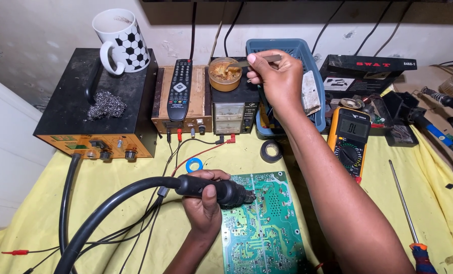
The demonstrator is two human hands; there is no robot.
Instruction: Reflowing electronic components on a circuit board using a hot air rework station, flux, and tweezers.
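Both forearms are bare, with no sleeve, glove, watch or bracelet on the stretch that shows. The left hand (203, 203) has short, plain nails, the thumbnail showing pale and unpainted, and no ring on the fingers in view. The right hand (277, 78) is likewise bare of rings, its nails trimmed short, and its long forearm is uncovered up to the frame's lower edge.

Single view from my head, looking down.
It faces the bench (135, 203) toward the wall, close over my hands.
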